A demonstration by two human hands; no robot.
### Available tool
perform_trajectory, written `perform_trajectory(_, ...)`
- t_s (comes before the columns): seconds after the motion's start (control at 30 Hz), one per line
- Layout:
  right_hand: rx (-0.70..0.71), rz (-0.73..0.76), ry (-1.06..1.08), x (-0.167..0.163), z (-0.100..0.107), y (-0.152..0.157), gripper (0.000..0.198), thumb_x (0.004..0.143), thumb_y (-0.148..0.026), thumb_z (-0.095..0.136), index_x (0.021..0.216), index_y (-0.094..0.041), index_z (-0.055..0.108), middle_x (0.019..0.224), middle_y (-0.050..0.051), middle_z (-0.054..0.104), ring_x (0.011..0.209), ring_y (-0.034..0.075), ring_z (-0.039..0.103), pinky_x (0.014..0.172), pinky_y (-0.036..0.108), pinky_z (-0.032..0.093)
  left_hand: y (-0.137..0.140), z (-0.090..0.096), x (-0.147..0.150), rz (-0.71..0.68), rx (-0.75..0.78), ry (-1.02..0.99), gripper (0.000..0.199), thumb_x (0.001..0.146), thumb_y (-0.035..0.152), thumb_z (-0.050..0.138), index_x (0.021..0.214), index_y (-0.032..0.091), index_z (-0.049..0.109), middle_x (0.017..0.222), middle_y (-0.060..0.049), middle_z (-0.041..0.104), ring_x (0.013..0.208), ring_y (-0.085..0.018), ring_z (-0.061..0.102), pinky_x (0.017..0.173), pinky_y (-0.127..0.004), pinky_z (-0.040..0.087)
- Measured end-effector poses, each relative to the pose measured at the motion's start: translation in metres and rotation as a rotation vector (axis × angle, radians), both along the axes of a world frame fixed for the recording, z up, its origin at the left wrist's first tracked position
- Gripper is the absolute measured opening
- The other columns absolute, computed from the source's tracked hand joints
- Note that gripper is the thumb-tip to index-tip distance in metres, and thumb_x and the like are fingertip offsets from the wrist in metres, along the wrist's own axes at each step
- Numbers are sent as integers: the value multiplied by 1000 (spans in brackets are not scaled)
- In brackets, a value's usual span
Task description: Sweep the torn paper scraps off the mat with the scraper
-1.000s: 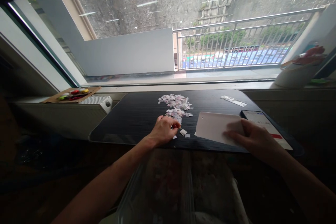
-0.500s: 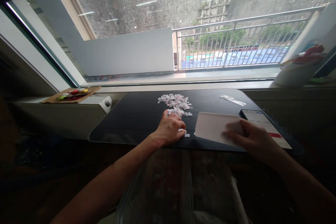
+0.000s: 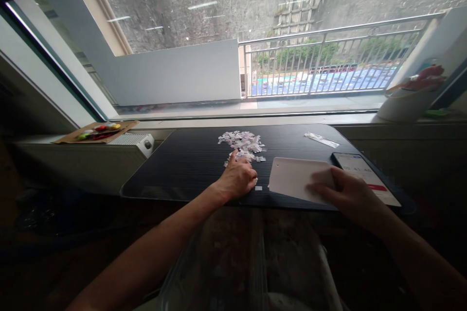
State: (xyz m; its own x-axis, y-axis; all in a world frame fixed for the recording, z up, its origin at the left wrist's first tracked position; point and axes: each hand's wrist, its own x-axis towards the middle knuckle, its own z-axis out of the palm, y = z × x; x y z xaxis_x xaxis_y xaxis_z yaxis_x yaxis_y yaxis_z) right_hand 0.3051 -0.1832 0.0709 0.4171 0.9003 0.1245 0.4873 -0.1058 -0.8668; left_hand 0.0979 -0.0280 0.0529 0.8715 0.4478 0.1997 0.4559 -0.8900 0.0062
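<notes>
My left hand (image 3: pixel 239 178) rests low over the dark tabletop with most of its fingers curled in and one finger reaching toward the pile. At its fingertips shows a sliver of a white paper scrap, mostly hidden by the fingers. Just beyond lies a loose pile of small paper scraps (image 3: pixel 242 141), white with pinkish tints. One lone paper piece (image 3: pixel 259 188) lies to the right of this hand. My right hand (image 3: pixel 346 187) is closed on the right end of a thin white card (image 3: pixel 292 175) with a small hole near its upper left corner. The card is held tilted above the table.
A phone (image 3: pixel 359 165) showing a timer lies on the black table (image 3: pixel 164 170), partly behind my right hand. Farther back is a narrow clear plastic wrapper (image 3: pixel 321 139). A radiator (image 3: pixel 134 143) with cardboard (image 3: pixel 73 136) on top stands left, below the window.
My left hand has drawn its fingertips in slightly, and its upper finger now points farther toward the pile. The card and my right hand stay almost the same; the view shifts slightly.
</notes>
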Motion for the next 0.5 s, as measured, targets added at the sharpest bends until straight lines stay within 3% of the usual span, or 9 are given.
perform_trajectory(0.23,-7,13,39,2,-5,1,26,67,-43,70,81,-21,65,64,-1,64,59,17,58,50,27,46,1,1,7,123,-69,3,15,79,17,56,80,19,71,74,-4,70,87,-22,63,111,-55,22)
perform_trajectory(0.37,4,7,64,4,-7,1,25,67,-42,70,80,-21,65,64,0,65,58,18,59,50,28,47,0,-1,2,184,-209,-154,12,79,19,57,74,19,68,71,-1,69,82,-19,63,113,-54,21)
perform_trajectory(0.43,9,-1,49,5,-9,1,26,66,-42,70,80,-21,65,64,0,65,58,19,60,51,28,47,1,-3,-4,226,-319,-274,11,78,22,58,72,19,67,75,0,70,83,-19,63,110,-50,27)
perform_trajectory(0.5,8,-4,30,6,-11,1,28,66,-44,70,82,-22,66,64,0,66,58,19,60,50,28,46,3,-4,-10,265,-460,-377,13,77,25,58,71,18,67,78,-1,70,83,-19,63,99,-41,42)
